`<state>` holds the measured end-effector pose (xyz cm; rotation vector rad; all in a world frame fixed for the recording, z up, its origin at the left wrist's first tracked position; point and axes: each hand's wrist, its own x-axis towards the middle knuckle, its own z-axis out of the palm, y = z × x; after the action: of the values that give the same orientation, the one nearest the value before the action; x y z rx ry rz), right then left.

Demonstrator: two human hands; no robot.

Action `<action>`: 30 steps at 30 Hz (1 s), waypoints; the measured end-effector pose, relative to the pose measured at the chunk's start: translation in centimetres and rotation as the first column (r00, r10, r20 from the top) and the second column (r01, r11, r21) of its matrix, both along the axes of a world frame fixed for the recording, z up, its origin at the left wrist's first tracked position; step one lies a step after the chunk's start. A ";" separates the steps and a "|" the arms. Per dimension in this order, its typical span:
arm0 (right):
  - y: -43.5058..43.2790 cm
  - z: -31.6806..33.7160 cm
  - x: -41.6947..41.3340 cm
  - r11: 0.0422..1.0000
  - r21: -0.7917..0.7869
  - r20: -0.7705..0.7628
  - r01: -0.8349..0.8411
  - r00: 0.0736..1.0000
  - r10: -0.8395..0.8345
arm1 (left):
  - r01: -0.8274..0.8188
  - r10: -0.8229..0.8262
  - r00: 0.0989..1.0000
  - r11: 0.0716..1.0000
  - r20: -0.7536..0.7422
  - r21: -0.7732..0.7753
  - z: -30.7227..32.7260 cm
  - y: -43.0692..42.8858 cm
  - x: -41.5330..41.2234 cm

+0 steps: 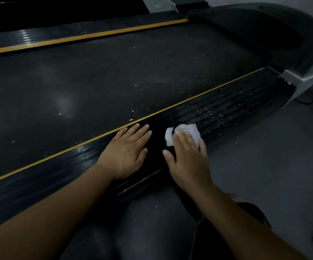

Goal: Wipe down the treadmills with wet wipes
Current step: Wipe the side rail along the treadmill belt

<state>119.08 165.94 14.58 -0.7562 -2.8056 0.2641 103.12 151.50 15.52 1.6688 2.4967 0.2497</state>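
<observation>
My left hand [127, 151] lies flat on the side rail [227, 109] at lower centre, fingers straight and close together, bracing. My right hand [187, 156], just beside it, presses a crumpled wipe [186, 128] onto the rail's ribs, fingers laid flat over it and thumb spread wide. White specks [217, 113] cover the rail toward the right of the frame. Recommended: long strokes along the ribs, not across, with firm pressure. The stretch under my hands looks cleaner, though dim light makes that uncertain. The yellow stripe [189, 99] marks the edge against the belt [114, 81]; the grey post [305, 76] at upper right ends the run. Open floor [264, 156] lies rightward.
</observation>
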 end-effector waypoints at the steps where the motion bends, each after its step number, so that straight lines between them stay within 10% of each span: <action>1: -0.9 -0.2 -0.1 0.999 -0.010 -0.022 -0.034 0.999 0.034 | 0.000 0.000 1.000 1.000 0.005 0.002 0.1 0.0 0.0; 9: 1.1 1.6 -1.2 0.974 -0.185 -0.333 -0.127 0.941 0.060 | -0.003 0.003 1.000 1.000 0.018 -0.010 0.3 0.2 -0.1; 19: 0.8 -0.2 0.0 0.991 -0.001 -0.243 -0.133 0.961 0.129 | -0.012 0.012 1.000 1.000 0.023 -0.009 0.3 0.2 -0.2; 30: 6.2 1.3 -2.1 0.965 -0.242 -0.256 -0.099 0.966 0.035 | -0.020 0.020 0.999 1.000 0.031 0.002 0.3 0.3 -0.1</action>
<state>116.96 172.12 15.87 -0.6271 -2.5883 0.6907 102.98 151.78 15.83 1.6292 2.4931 0.2788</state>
